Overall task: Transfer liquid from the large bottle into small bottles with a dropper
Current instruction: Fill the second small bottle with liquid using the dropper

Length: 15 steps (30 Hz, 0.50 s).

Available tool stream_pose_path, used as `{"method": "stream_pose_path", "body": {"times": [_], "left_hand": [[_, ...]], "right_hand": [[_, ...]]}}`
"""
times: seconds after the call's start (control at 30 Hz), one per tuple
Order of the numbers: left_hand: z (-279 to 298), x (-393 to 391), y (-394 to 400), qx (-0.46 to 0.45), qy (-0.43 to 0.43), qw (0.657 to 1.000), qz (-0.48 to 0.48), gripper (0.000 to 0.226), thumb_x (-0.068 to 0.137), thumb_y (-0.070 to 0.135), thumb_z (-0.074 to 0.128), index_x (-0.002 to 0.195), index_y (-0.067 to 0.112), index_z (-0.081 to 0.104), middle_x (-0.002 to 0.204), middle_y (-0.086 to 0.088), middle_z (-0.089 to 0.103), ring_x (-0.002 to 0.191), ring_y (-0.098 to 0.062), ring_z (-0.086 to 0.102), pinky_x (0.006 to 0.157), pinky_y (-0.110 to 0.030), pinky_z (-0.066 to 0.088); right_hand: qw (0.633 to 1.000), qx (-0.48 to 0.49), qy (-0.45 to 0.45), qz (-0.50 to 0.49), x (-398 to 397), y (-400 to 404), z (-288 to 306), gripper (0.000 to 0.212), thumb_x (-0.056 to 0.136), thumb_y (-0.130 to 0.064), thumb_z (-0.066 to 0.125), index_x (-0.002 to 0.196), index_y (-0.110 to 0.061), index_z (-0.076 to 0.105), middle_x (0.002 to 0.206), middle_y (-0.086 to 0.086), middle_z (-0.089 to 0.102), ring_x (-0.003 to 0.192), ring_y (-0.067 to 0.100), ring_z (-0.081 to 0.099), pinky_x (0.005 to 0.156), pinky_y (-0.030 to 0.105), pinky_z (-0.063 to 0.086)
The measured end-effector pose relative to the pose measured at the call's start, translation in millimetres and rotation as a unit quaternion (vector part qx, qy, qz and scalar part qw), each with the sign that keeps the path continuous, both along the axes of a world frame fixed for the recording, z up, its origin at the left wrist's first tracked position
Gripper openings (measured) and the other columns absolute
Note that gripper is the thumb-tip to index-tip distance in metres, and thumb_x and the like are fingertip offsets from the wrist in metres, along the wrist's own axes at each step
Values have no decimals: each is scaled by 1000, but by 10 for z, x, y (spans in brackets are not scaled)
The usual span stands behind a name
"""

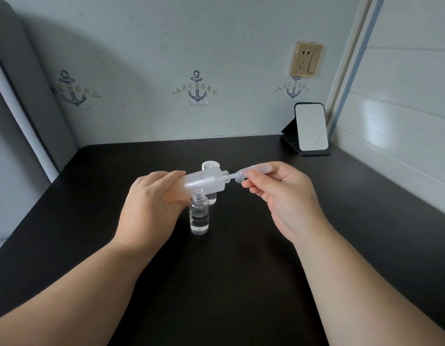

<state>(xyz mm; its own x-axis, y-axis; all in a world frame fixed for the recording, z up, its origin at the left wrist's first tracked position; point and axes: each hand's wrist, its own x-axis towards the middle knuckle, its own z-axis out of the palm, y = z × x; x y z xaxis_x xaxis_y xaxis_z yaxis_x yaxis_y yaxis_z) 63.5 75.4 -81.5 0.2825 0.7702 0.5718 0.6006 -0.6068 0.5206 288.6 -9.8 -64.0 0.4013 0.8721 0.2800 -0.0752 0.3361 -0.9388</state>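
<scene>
- The large bottle [206,183] is held tilted above the black table [241,270], its open neck turned to the right; it is gripped round its base by the left hand [146,208].
- The dropper [251,171] is pinched by the right hand [283,196], its tip set at the bottle's mouth.
- One small bottle [199,216], uncapped and partly filled, stands upright just in front.
- A second small bottle [212,196] is seen behind it, mostly hidden.
- A mirror [311,128] is propped at the table's far right corner.
</scene>
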Motion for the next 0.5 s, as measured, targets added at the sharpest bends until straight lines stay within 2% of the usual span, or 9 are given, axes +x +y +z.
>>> {"method": "stream_pose_path", "body": {"times": [0.13,0.27,0.4,0.5], "left_hand": [[2,-3,5,0,-3,1000,1,47,81,23,75,128,20,69,116,7,65,113,-21,53,94,-29,36],[3,-4,-8,1,-10,1000,3,45,81,24,77,126,23,70,110,15,59,109,-19,52,91,-28,35],[-8,-15,12,-3,-12,1000,16,48,81,25,79,127,24,69,113,13,61,110,-18,51,92,-27,34],[-12,-18,21,-2,-20,1000,17,48,80,26,79,127,25,69,110,17,58,107,-13,48,90,-25,33]], "right_hand": [[1000,10,25,5,31,-10,19,7,91,-4,70,96,-4,76,101,14,78,84,20,74,74,22,55],[999,17,43,6,52,-18,23,7,89,-7,72,93,-9,78,100,13,78,82,19,73,72,22,55],[998,21,58,6,76,-29,41,9,89,-9,71,88,-13,79,97,11,77,80,18,72,71,22,55],[997,22,79,-1,99,-39,59,8,90,-10,70,88,-12,78,99,11,77,79,19,71,71,22,55]]}}
